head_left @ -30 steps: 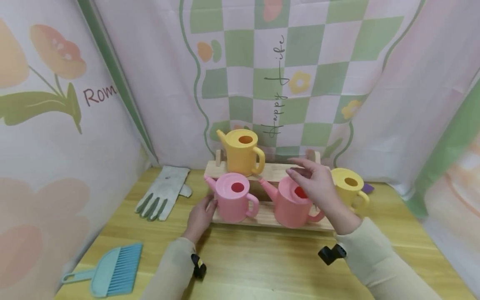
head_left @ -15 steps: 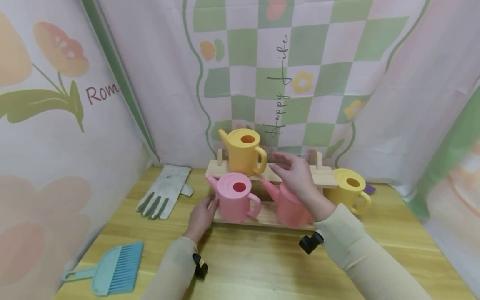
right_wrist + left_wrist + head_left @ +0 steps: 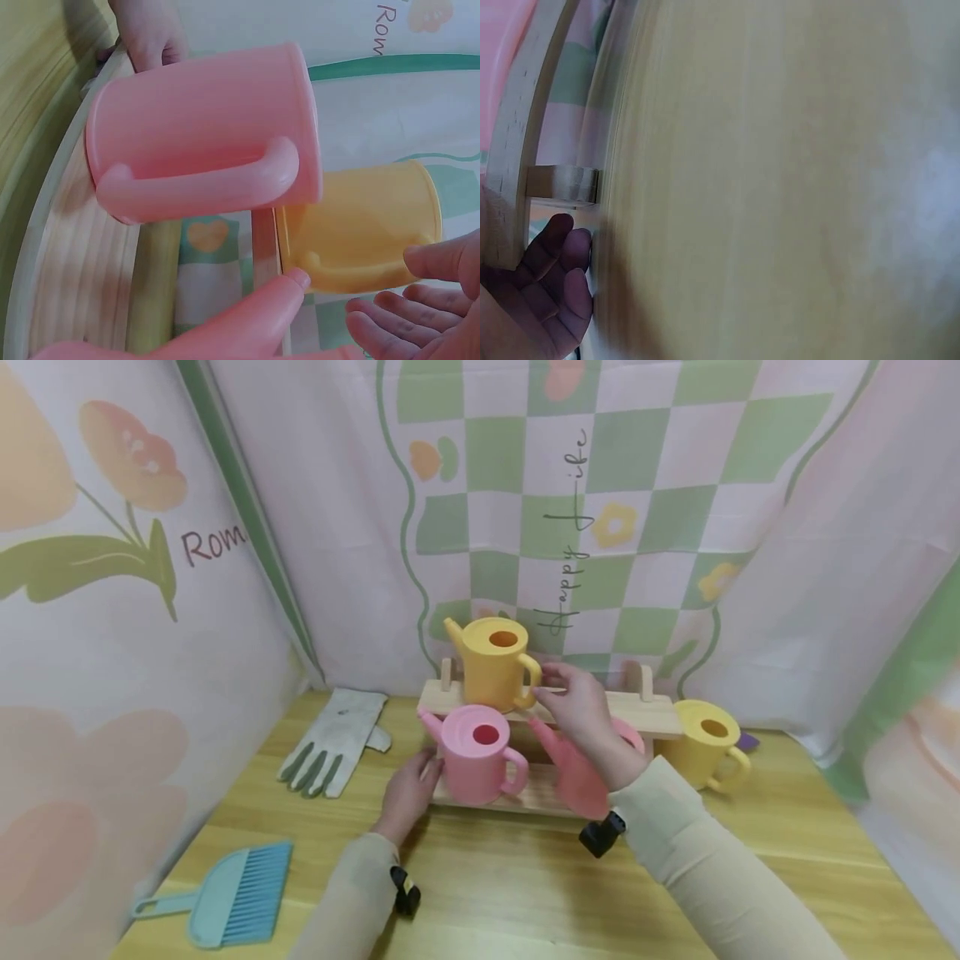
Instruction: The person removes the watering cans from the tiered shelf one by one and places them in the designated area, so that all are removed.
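My left hand (image 3: pixel 408 793) grips the left end of the two-tier wooden shelf (image 3: pixel 641 712), its fingers (image 3: pixel 555 244) curled under the lower board. At the handle of the orange-yellow watering can (image 3: pixel 491 668) on the upper tier is my right hand (image 3: pixel 583 706). Its thumb (image 3: pixel 431 260) overlaps the handle in the right wrist view, and the other fingers are spread loosely beside it. A pink watering can (image 3: pixel 467 768) stands on the lower tier beside my left hand. To its right, my right forearm partly hides a coral watering can (image 3: pixel 577 777).
A pale yellow watering can (image 3: pixel 701 752) stands at the shelf's right end, with a purple object (image 3: pixel 747 742) behind it. On the left of the table (image 3: pixel 495 877) lie a grey-white glove (image 3: pixel 337 735) and a blue brush with dustpan (image 3: pixel 225 897). Printed curtains hang behind.
My right hand has moved left from above the coral watering can to the handle of the orange-yellow one. My left hand stays at the shelf's end. The head view has shifted slightly.
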`<move>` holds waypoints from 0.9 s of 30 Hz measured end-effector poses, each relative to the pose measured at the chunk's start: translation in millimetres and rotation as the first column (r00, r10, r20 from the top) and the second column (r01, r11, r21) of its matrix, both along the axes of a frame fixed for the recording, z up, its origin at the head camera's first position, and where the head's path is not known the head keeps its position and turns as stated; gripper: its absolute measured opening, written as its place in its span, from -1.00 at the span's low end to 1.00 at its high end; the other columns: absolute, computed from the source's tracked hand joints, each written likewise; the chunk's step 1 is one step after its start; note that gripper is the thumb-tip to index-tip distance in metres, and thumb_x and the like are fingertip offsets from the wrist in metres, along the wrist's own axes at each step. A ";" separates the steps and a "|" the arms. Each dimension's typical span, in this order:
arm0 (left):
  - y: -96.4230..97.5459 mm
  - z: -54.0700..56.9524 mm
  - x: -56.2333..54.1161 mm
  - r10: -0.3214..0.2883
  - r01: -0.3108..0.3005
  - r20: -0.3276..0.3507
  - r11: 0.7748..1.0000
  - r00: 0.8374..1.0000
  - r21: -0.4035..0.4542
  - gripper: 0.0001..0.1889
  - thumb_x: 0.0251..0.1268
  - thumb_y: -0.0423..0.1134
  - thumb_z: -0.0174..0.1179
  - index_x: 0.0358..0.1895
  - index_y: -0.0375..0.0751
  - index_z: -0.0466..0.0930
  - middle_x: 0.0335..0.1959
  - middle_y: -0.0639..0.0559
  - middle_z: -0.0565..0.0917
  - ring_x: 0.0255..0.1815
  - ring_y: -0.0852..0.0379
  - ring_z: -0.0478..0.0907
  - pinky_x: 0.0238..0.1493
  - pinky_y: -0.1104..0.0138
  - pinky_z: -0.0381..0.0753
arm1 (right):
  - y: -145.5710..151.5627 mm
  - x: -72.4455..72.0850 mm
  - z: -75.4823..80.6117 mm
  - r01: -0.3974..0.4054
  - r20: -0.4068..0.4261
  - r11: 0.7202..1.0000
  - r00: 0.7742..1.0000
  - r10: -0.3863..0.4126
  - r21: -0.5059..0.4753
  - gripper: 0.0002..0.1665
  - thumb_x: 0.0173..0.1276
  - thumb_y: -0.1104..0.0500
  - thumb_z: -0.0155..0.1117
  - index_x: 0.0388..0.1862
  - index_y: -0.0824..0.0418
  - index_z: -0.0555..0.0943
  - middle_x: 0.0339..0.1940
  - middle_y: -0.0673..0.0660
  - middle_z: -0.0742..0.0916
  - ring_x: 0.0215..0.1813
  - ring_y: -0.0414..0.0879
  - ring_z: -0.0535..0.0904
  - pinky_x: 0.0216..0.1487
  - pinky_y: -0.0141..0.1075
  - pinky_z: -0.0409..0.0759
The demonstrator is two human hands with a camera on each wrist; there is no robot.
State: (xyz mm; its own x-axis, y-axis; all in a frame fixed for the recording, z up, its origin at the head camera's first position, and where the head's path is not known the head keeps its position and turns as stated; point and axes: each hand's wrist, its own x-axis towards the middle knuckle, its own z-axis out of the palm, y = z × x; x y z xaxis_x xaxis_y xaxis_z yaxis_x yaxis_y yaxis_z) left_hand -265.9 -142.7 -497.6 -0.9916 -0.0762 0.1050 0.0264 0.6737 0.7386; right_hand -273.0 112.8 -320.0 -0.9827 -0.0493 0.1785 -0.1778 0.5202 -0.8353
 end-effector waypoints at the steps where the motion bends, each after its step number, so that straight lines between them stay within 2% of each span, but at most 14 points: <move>1: 0.4 0.0 -0.1 -0.003 0.003 -0.001 1.000 1.000 -0.002 -0.49 0.50 0.13 -0.06 0.35 -0.04 0.45 0.30 -0.10 0.51 0.29 -0.20 0.43 0.29 -0.08 0.38 | -0.6 -0.4 0.0 0.009 -0.007 1.000 1.000 -0.009 0.006 -0.45 0.39 0.23 0.26 0.32 0.35 0.44 0.15 0.31 0.65 0.11 0.19 0.62 0.10 -0.07 0.62; 12: 3.6 2.4 0.7 -0.003 0.003 -0.001 1.000 1.000 0.001 -0.49 0.50 0.12 -0.05 0.33 -0.07 0.46 0.29 -0.10 0.52 0.30 -0.17 0.43 0.29 -0.06 0.39 | -6.6 -5.8 -1.7 0.061 -0.051 0.996 0.997 -0.058 0.071 -0.61 0.40 0.28 0.23 0.17 0.36 0.56 0.03 0.30 0.70 0.07 0.14 0.63 0.06 -0.09 0.64; 16: 3.7 1.9 0.7 0.000 0.000 0.009 1.000 1.000 0.007 -0.48 0.49 0.13 -0.05 0.34 -0.06 0.45 0.30 -0.09 0.51 0.31 -0.17 0.42 0.30 -0.06 0.38 | -8.0 -6.4 -3.5 0.071 -0.101 0.990 0.993 -0.059 0.119 -0.68 0.41 0.29 0.21 0.10 0.38 0.60 -0.02 0.31 0.71 0.05 0.16 0.64 0.04 -0.08 0.65; 21: 3.2 2.4 1.6 0.000 0.000 0.003 1.000 1.000 0.005 -0.49 0.49 0.12 -0.04 0.33 -0.07 0.46 0.29 -0.11 0.52 0.29 -0.19 0.44 0.28 -0.08 0.39 | -7.9 -6.0 -5.6 0.092 -0.150 0.985 0.986 -0.069 0.149 -0.65 0.42 0.29 0.19 0.15 0.37 0.59 -0.01 0.31 0.72 0.04 0.16 0.65 0.01 -0.08 0.66; 27: 0.4 2.0 2.2 -0.003 0.003 -0.009 1.000 1.000 0.009 -0.49 0.49 0.12 -0.03 0.33 -0.07 0.47 0.28 -0.13 0.53 0.28 -0.21 0.44 0.28 -0.08 0.39 | -2.2 -3.5 -4.7 0.099 -0.201 0.991 0.976 -0.079 0.089 -0.60 0.42 0.32 0.18 0.20 0.41 0.55 0.03 0.33 0.70 0.07 0.13 0.64 0.03 -0.10 0.65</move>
State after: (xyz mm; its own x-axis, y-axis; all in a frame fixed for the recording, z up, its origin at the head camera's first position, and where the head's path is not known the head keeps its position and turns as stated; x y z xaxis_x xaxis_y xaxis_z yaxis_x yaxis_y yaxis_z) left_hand -263.7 -142.3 -495.6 -0.9908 -0.0743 0.1132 0.0351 0.6668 0.7444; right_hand -276.5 110.6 -324.7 -0.9302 0.0098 0.3670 -0.2827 0.6187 -0.7330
